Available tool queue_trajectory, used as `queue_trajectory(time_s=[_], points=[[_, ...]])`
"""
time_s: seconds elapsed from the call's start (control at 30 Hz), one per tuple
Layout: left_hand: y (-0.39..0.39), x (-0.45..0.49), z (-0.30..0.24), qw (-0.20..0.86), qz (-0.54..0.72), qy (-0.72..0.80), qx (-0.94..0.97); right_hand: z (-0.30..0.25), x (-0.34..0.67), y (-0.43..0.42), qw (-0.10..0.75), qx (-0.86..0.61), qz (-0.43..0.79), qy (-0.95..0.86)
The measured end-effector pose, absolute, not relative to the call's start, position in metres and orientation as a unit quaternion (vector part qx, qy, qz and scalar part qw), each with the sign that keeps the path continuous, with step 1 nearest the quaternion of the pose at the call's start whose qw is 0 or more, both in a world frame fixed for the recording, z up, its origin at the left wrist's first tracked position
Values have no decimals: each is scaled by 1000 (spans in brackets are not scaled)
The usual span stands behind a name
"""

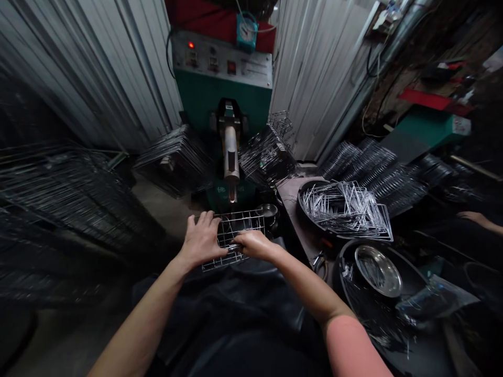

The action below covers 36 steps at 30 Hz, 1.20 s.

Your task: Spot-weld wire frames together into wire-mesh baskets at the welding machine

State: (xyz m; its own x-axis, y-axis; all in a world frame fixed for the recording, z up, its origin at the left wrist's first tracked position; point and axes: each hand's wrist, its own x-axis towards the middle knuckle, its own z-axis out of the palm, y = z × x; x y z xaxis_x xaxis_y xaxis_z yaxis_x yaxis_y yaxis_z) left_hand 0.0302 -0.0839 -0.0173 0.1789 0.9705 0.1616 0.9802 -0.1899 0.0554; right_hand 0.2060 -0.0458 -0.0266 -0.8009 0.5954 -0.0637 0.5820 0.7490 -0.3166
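By the left grip (202, 238), the wire rack (240, 222) is clasped at its left end, while the right grip (253, 244) is curled closed over the mesh, though what is pinched there cannot be told. The rack is held above the dark apron (236, 314), before the green machine (223, 86); wire frames (341, 207) are piled on the bench (293, 196) to the right.

And there on the right arm (302, 283), a plain salmon-pink sleeve (351, 340), fitted, its edge near the elbow | left arm (147, 319) bare as far as it shows | left hand (201, 240), right hand (254, 245): both bare | below, dark clothing (236, 314), creased, faintly bluish sheen!
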Motion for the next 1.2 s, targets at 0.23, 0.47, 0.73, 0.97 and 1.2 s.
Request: queue_trajectory(time_s=[0.23,0.47,0.73,0.97,1.2], points=[[-69,23,-24,35,-123,-620,-774,-22,206,-42,6,-341,118,-933],[-54,19,-26,19,-147,-613,-776,-14,204,-35,-11,-353,95,-931],[-47,14,-20,6,-125,-609,-783,-17,200,-27,4,-339,76,-938],[-49,13,-20,15,-127,-611,-781,-15,201,-29,5,-341,75,-937],[-48,10,-22,11,-122,-605,-787,-12,200,-28,10,-322,71,-944]])
